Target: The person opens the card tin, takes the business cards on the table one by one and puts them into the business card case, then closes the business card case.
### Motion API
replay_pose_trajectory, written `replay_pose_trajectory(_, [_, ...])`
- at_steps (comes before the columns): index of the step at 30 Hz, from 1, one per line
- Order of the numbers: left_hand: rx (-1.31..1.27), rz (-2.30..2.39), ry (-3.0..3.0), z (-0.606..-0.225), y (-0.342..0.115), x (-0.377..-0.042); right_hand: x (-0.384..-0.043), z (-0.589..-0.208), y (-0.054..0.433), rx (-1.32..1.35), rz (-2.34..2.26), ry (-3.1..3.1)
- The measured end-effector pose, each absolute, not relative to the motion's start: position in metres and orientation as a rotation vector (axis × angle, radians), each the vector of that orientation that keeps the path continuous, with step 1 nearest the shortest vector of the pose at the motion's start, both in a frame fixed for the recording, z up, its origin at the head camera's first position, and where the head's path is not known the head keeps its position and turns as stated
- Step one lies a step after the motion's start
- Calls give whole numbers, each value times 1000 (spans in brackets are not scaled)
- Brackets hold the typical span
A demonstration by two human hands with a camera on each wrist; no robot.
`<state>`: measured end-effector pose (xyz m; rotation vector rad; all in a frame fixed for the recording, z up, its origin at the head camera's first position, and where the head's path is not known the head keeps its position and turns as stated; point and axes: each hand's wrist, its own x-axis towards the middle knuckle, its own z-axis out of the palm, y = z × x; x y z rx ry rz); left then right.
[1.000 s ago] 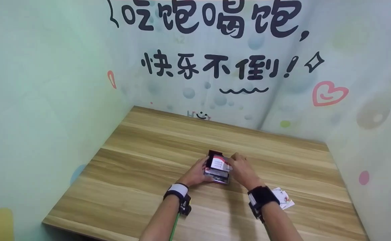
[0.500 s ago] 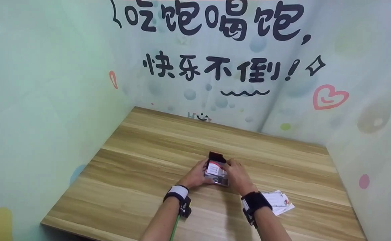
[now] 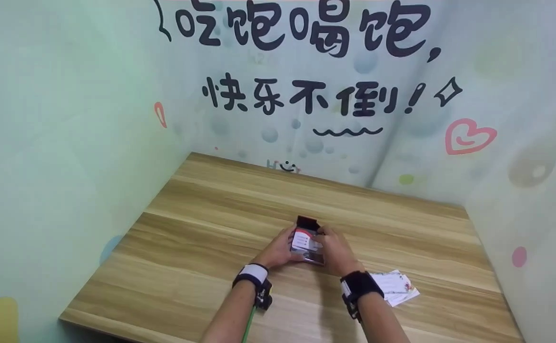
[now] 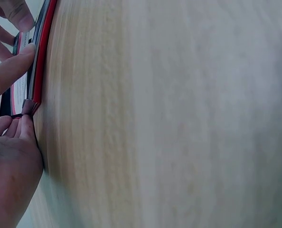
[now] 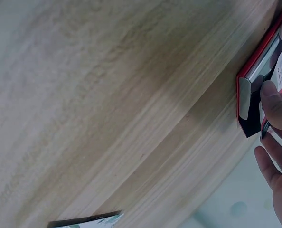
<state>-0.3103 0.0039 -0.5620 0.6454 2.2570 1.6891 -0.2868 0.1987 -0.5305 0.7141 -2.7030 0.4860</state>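
Note:
A small black and red card case [image 3: 313, 258] lies open near the middle of the table, its black flap [image 3: 308, 223] raised at the far end. My left hand [image 3: 277, 250] grips its left side, with the thumb over the near edge and fingers around the outer side in the left wrist view. A white business card [image 3: 302, 239] with a red curve sits in the case. At the right side, my right hand [image 3: 339, 251] pinches the card's edge. In the right wrist view its thumb [image 5: 270, 95] lies on the card, over the case's red-edged side [image 5: 244, 97].
Several white cards [image 3: 394, 286] with a floral print lie fanned on the table [image 3: 202, 267], beside the right wrist. A printed curtain wall [image 3: 259, 124] closes off the back, with pale walls left and right. Camera straps circle both wrists.
My right hand has moved slightly left and down, bringing the card from raised over the case down into it. The left hand keeps its grip. More of the loose cards shows.

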Motion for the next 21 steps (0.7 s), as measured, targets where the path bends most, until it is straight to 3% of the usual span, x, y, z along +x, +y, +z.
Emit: replay_pose_trajectory(21, [618, 1691, 2220, -561, 2, -311, -279, -546, 191, 778, 507, -2704])
